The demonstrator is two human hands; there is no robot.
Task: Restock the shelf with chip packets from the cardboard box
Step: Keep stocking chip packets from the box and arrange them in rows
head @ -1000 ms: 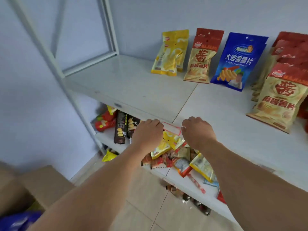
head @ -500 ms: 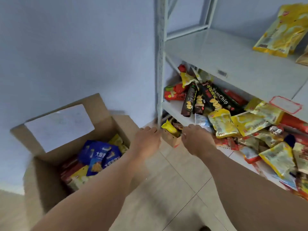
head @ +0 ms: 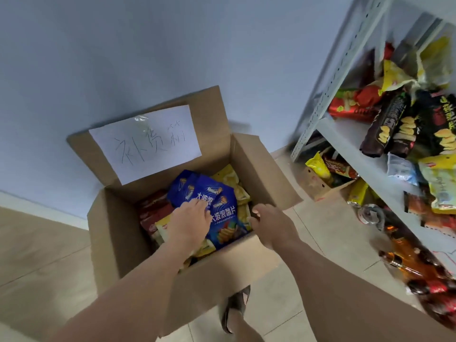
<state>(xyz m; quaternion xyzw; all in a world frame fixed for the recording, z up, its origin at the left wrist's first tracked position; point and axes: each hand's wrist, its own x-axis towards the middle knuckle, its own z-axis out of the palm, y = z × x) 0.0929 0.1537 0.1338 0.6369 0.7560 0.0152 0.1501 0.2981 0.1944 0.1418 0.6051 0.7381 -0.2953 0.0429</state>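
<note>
Blue chip packets (head: 223,218) lie atop the cardboard box (head: 261,169). Your left hand (head: 191,222) rests flat on them; right hand (head: 270,224) hovers loosely curled, empty. Likely light, crinkly, crushable: pinch the top seam.

Shelf (head: 345,134) packets smeared by blur — labels unreadable, left hand (head: 190,223) covering the blue packet (head: 223,218) print

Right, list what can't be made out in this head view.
- Open brown cardboard box: its lower layers are hidden under the top blue chip packet and the left hand.
- Right hand: the fingertips curl out of sight, so its grip is unclear.
- White metal shelf: cut off at the right edge; its lower packets are motion-blurred.
</note>
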